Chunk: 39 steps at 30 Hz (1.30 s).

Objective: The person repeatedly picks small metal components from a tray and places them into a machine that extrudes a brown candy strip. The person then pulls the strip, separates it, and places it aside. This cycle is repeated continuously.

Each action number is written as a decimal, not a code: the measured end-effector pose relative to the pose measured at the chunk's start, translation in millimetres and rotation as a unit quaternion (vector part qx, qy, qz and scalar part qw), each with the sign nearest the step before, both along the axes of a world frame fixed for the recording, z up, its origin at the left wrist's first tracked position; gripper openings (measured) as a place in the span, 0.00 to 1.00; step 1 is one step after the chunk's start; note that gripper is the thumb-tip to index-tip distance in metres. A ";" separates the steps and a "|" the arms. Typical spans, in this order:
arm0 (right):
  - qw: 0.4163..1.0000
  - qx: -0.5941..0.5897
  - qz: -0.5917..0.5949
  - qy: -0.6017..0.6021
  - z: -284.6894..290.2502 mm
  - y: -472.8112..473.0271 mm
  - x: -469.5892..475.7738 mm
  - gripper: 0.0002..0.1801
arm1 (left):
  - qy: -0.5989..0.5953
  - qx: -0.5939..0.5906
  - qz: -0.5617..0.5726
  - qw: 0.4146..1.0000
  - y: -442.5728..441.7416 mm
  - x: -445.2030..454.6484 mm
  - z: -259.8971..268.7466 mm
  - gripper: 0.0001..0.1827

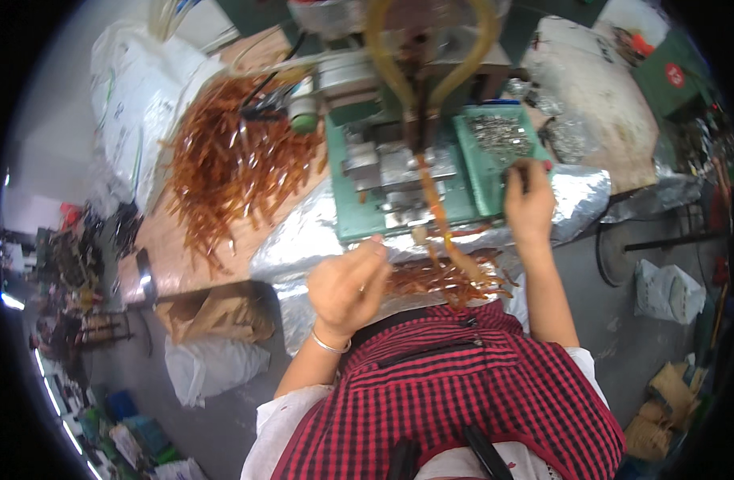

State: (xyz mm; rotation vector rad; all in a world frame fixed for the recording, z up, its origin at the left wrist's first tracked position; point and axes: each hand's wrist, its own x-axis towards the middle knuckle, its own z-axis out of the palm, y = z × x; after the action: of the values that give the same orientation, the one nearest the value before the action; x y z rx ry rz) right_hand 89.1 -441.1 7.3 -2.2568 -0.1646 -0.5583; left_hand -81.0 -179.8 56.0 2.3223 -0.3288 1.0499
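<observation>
My left hand (348, 289), a bangle at its wrist, has its fingers curled in front of a green machine base (358, 227). Whether it pinches anything is hidden. A bundle of thin orange-brown strips (430, 281) lies on the silvery sheet just to its right. My right hand (530, 201) reaches over the near right side of a green tray (482, 195), thumb and fingers bent; I cannot tell what is between them. Small shiny metal parts (500, 135) fill the tray's far end. Metal blocks (367, 168) sit on the base, beneath the machine's vertical head (416, 129).
A big heap of orange-brown strips (241, 162) covers the table (157, 249) at left. Yellowish tubes (493, 36) arch above the machine head. White sacks (145, 84) stand beyond the heap. Below the table edge are a brown paper bag (217, 315) and a white bag (214, 366).
</observation>
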 end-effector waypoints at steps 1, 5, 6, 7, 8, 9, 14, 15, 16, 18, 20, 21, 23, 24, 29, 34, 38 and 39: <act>0.999 0.033 -0.013 0.000 1.3 -6.8 -1.1 0.06 | -0.029 0.011 0.084 0.996 13.4 -2.6 1.2 0.14; 0.996 0.080 0.038 -0.034 7.4 -11.7 6.8 0.09 | -0.063 -0.122 0.237 0.962 73.3 20.8 54.1 0.07; 0.994 0.091 0.047 -0.025 12.4 -9.0 7.0 0.10 | -0.047 -0.059 0.244 0.967 85.7 30.9 64.2 0.06; 0.993 0.102 0.060 -0.013 18.1 -3.6 6.4 0.10 | -0.023 -0.014 0.240 0.970 98.5 42.6 63.4 0.05; 0.992 0.107 0.059 -0.018 22.4 3.3 6.2 0.10 | 0.002 0.031 0.235 0.972 111.0 57.3 54.8 0.05; 0.990 0.127 0.059 -0.005 24.5 7.2 5.6 0.10 | 0.027 0.075 0.223 0.972 119.2 77.1 41.4 0.05; 0.978 0.195 0.056 0.055 6.1 13.1 13.5 0.08 | 0.241 0.141 0.403 0.871 145.6 134.5 -43.6 0.21; 0.982 0.175 0.041 0.060 2.8 7.1 13.0 0.08 | 0.265 0.130 0.406 0.865 149.6 136.5 -54.5 0.21; 0.991 0.126 0.020 0.027 3.0 -3.0 9.8 0.08 | 0.288 0.120 0.406 0.859 151.1 137.4 -63.5 0.20; 0.999 0.020 -0.021 -0.033 4.9 -24.1 -6.1 0.08 | 0.322 0.088 0.387 0.860 161.6 129.3 -76.5 0.19; 0.997 0.061 -0.041 -0.020 7.4 -41.2 -21.3 0.08 | 0.344 0.072 0.360 0.864 176.5 106.6 -78.1 0.18; 0.995 0.087 -0.050 -0.016 7.9 -45.3 -24.5 0.08 | 0.353 0.077 0.352 0.864 180.7 97.0 -74.1 0.18; 0.992 0.126 -0.001 -0.014 18.8 -39.4 -31.0 0.07 | 0.268 0.064 0.359 0.892 182.5 77.3 -71.1 0.16; 0.989 0.144 0.034 -0.022 29.9 -25.9 -32.1 0.07 | 0.225 0.057 0.362 0.903 184.1 72.2 -68.3 0.16; 0.956 0.145 0.226 -0.117 83.0 47.4 -10.6 0.09 | 0.021 -0.097 0.262 0.960 166.6 86.4 -46.1 0.13; 0.928 0.299 0.215 -0.051 70.2 101.3 -10.6 0.11 | 0.071 -0.400 0.141 0.903 100.9 75.2 -38.6 0.11; 0.879 0.418 0.230 0.020 69.1 103.9 -19.7 0.17 | -0.026 -0.375 0.033 0.926 44.4 65.8 8.2 0.04; 0.878 0.418 0.233 0.023 73.4 104.0 -18.6 0.18 | -0.050 -0.340 0.023 0.939 35.6 63.2 26.5 0.05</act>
State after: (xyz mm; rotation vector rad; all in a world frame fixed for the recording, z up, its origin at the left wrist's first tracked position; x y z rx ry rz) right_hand 70.5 -337.1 80.7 -1.3141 -0.3539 -0.2343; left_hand -17.8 -144.1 82.5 1.6647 0.0575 1.0897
